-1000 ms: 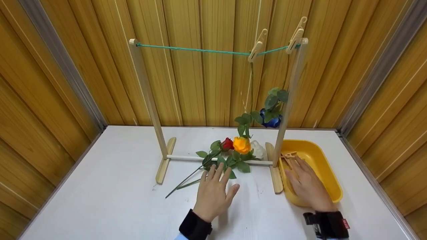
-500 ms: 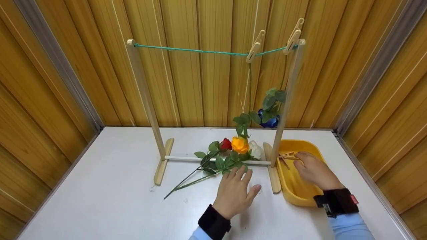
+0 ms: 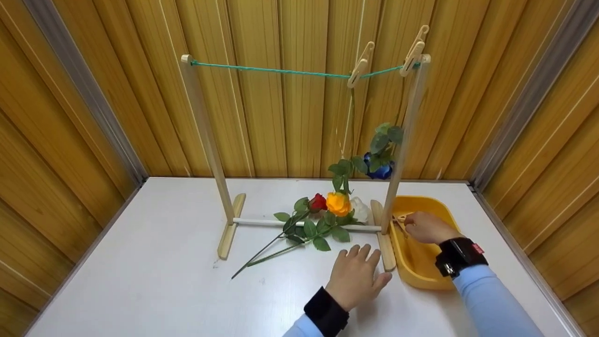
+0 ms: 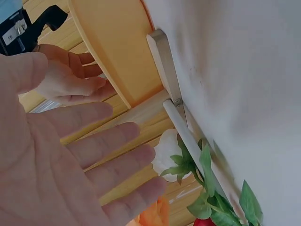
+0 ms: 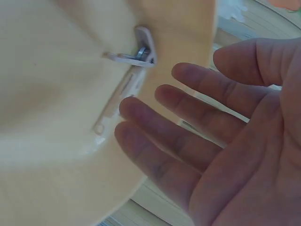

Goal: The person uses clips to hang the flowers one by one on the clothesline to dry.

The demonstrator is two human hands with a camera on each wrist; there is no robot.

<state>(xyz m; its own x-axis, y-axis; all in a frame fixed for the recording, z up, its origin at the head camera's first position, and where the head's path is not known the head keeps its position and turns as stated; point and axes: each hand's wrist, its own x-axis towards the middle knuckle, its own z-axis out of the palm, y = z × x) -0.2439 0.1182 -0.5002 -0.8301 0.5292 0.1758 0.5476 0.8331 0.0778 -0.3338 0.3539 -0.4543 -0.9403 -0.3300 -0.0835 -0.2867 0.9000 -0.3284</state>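
My right hand point(image 3: 429, 228) reaches over the yellow tub point(image 3: 419, 262). In the right wrist view its fingers are loosely extended with nothing between them. Close to the fingertips, two clothespins, one standing askew point(image 5: 136, 56) and one lying flat point(image 5: 115, 101), are inside the tub along its wall. My left hand point(image 3: 355, 279) is held palm down with fingers spread, just left of the tub and in front of the flowers, gripping nothing. A red rose point(image 3: 318, 202) and a white rose point(image 3: 360, 210) lie by the rack's lower bar, stems pointing left.
A wooden rack carries a green line point(image 3: 266, 69). Two clothespins, one point(image 3: 359, 68) near the right and another point(image 3: 413, 55) at the post, hold an orange-yellow rose point(image 3: 338, 204) and a blue rose point(image 3: 378, 168) upside down. Wood-patterned walls surround the white table point(image 3: 154, 262).
My left hand has moved right, away from the flower stems toward the tub. My right hand has stayed at the tub, turning and shifting near the clothespins.
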